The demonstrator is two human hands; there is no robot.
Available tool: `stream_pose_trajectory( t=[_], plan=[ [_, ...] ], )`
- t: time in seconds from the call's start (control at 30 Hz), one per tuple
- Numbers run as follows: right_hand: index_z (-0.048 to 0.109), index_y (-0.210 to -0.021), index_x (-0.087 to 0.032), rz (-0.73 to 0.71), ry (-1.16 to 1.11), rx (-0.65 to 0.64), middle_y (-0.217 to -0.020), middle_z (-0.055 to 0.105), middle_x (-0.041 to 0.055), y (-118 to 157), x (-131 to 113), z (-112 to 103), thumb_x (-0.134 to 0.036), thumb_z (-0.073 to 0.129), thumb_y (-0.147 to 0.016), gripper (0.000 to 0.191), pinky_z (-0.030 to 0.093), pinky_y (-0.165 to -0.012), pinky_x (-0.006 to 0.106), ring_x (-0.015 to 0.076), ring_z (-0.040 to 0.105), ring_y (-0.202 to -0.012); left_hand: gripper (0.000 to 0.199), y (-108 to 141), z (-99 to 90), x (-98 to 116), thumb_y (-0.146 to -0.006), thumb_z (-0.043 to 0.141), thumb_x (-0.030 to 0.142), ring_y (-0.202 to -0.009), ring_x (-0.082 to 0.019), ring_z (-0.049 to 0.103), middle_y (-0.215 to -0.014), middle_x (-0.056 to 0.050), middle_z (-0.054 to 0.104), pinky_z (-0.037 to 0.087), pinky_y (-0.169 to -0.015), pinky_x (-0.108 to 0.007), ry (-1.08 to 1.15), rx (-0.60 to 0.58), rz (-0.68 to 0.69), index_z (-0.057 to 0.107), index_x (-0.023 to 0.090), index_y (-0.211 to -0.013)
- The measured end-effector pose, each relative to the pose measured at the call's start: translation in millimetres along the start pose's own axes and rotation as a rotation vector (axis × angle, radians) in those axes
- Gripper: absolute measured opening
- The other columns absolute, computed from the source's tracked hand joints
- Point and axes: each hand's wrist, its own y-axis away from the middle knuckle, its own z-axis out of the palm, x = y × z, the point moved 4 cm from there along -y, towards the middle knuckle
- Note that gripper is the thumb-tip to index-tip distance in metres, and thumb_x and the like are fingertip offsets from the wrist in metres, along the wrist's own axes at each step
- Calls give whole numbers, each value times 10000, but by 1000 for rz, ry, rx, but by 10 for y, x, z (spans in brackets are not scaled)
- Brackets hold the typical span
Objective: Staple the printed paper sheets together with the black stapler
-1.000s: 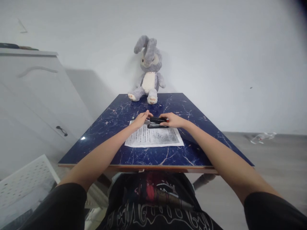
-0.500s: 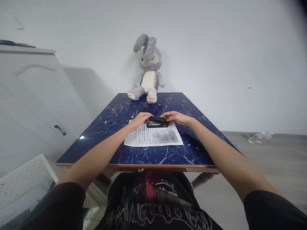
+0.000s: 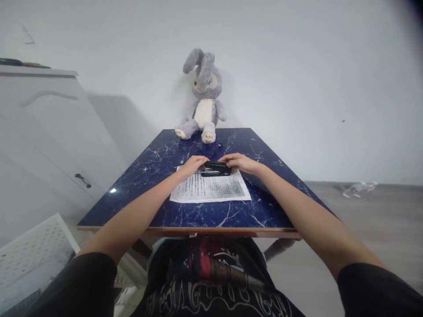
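Note:
A black stapler [image 3: 216, 169] rests on the upper part of a printed sheet of paper [image 3: 211, 191], lying crosswise. My left hand [image 3: 195, 164] is closed at its left end, fingers bent over the tip. At the other end, my right hand [image 3: 239, 163] grips the stapler's rear, its fingers curling behind and partly out of sight. A bit of orange shows beside the right fingers. The paper lies flat on the dark blue marbled table [image 3: 198, 215], its far edge partly covered by the stapler and hands.
A grey plush rabbit [image 3: 205, 110] sits at the table's far end against the wall. To the left stands a white cabinet [image 3: 59, 132], with a white perforated basket [image 3: 36, 251] below it. Clear plastic wrapping [image 3: 359, 189] lies on the floor at right.
The right fingers have shifted slightly left over the stapler's rear, covering more of the orange part. The left hand stays at the other end.

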Motion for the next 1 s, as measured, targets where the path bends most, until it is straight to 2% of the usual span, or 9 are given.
stream_pose_trajectory(
  t=[0.1, 0.2, 0.33, 0.47, 0.57, 0.67, 0.73, 0.83, 1.0],
  plan=[
    [744, -1196, -221, -176, 290, -18, -1142, 762, 56, -28, -66, 74, -343, 681, -872, 351, 529, -899, 364, 239, 686, -1011, 370, -2, 0, 10, -915, 597, 471, -882, -205, 638, -925, -62, 750, 461, -831, -303, -9, 3, 0, 793, 158, -928],
    [750, -1185, -196, -252, 540, 14, -1045, 777, 50, -50, -114, 136, -361, 772, -822, 400, 522, -830, 340, 223, 697, -894, 384, -14, 17, 5, -920, 616, 498, -930, -217, 673, -957, -84, 764, 486, -895, -321, 103, -1, -46, 786, 154, -923],
    [773, -1123, -182, -332, 624, 173, -1004, 790, 50, -31, -202, 163, -289, 782, -806, 334, 520, -823, 337, 223, 716, -857, 409, -21, -15, 15, -962, 592, 519, -988, -217, 704, -1031, -128, 767, 519, -932, -323, 398, 112, -160, 759, 149, -916],
    [759, -1167, -213, -554, 773, 362, -1063, 783, 72, 72, -376, 187, -244, 714, -881, 292, 517, -883, 383, 243, 694, -955, 403, -2, -88, 3, -1030, 497, 460, -950, -218, 718, -989, -140, 755, 569, -871, -324, 672, 219, -311, 714, 143, -908],
    [738, -1219, -244, -723, 1008, 427, -1146, 773, 71, 146, -481, 245, -169, 612, -951, 306, 472, -913, 430, 250, 654, -1030, 464, 22, -80, -54, -1050, 418, 487, -827, -250, 719, -837, -147, 721, 611, -824, -405, 824, 181, -500, 676, 134, -895],
    [723, -1243, -250, -832, 1248, 364, -1219, 757, 69, 176, -506, 342, -89, 558, -970, 357, 423, -917, 439, 239, 629, -1075, 463, 32, -49, -72, -1057, 400, 490, -769, -246, 713, -817, -144, 706, 625, -777, -402, 874, 115, -577, 660, 126, -935],
    [712, -1256, -258, -869, 1330, 320, -1242, 749, 59, 182, -497, 391, -58, 546, -972, 385, 403, -938, 430, 224, 614, -1104, 428, 35, -39, -62, -1061, 412, 461, -736, -227, 705, -817, -133, 705, 620, -726, -363, 866, 104, -582, 656, 125, -958],
    [698, -1277, -272, -879, 1379, 332, -1264, 738, 45, 184, -483, 416, -23, 532, -960, 436, 385, -964, 421, 214, 594, -1123, 386, 46, -42, -39, -1060, 442, 428, -686, -206, 685, -777, -108, 692, 607, -695, -339, 852, 122, -594, 653, 127, -944],
    [714, -1266, -294, -760, 1335, 418, -1240, 741, 49, 154, -455, 336, -37, 493, -964, 454, 393, -953, 451, 246, 589, -1103, 381, 33, -77, -8, -1059, 482, 398, -618, -150, 620, -718, -80, 659, 540, -603, -261, 876, 149, -565, 661, 125, -862]
  ],
)
